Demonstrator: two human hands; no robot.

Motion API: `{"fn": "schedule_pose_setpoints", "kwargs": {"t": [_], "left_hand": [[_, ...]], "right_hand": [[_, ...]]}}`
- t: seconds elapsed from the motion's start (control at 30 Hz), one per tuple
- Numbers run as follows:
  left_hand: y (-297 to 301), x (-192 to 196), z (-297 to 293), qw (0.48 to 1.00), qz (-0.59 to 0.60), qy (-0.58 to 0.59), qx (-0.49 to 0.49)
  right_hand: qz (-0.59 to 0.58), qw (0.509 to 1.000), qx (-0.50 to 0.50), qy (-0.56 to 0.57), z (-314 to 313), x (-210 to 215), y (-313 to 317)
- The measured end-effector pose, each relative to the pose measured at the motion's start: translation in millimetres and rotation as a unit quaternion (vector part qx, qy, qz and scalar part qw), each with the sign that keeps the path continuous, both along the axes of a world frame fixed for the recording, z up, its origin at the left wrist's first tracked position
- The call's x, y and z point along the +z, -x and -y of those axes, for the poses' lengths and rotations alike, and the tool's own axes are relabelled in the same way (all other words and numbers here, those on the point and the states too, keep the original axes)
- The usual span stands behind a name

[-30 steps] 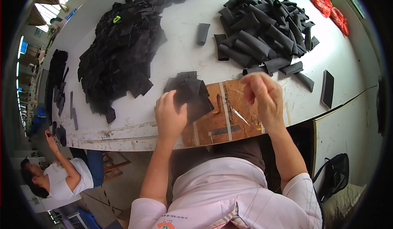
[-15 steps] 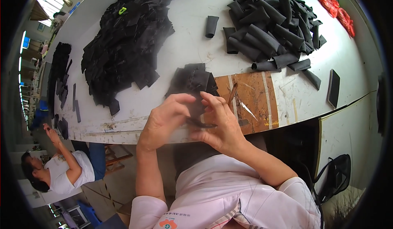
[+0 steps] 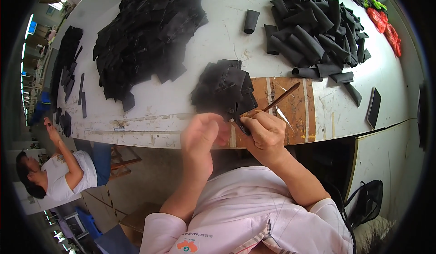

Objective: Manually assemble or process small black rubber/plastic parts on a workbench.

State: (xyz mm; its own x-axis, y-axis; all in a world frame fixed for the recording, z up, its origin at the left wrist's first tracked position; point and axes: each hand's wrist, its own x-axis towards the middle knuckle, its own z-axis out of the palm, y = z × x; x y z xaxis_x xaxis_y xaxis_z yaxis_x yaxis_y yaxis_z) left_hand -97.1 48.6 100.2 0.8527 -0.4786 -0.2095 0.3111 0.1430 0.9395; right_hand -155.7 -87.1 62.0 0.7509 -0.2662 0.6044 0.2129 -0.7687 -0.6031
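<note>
My right hand (image 3: 268, 131) is closed around a thin brown stick (image 3: 284, 95), which points up and to the right over the brown board. A small folded black fabric piece (image 3: 244, 126) shows at its fingertips, on the left side. Close by, my left hand (image 3: 202, 133) is smeared by motion, so its fingers cannot be read. Just beyond both hands lies a small stack of black fabric pieces (image 3: 220, 83). A slim, pointed silver tool (image 3: 282, 116) rests on the brown board (image 3: 302, 106).
A large heap of flat black fabric pieces (image 3: 145, 40) covers the table's left side. Rolled black fabric tubes (image 3: 313, 31) are piled at the right, with a single tube (image 3: 251, 21) apart. A phone (image 3: 374, 108) lies at the right edge. Another person (image 3: 72, 170) sits at left.
The brown stick, lying on the board before, is now in my right hand. My right hand has closed and moved right; my left hand has also shifted right. The whole view has shifted slightly.
</note>
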Motion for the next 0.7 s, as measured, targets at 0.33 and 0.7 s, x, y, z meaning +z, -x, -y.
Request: {"fn": "schedule_pose_setpoints", "kwargs": {"t": [0.33,0.7], "left_hand": [[-10,5,-3,0.994,-0.065,-0.070,-0.060],[-9,2,-11,0.987,-0.126,-0.043,-0.087]], "right_hand": [[0.030,0.991,0.008,0.133,4,-8,-1],[0.019,0.987,0.012,0.158,7,-10,1]]}}
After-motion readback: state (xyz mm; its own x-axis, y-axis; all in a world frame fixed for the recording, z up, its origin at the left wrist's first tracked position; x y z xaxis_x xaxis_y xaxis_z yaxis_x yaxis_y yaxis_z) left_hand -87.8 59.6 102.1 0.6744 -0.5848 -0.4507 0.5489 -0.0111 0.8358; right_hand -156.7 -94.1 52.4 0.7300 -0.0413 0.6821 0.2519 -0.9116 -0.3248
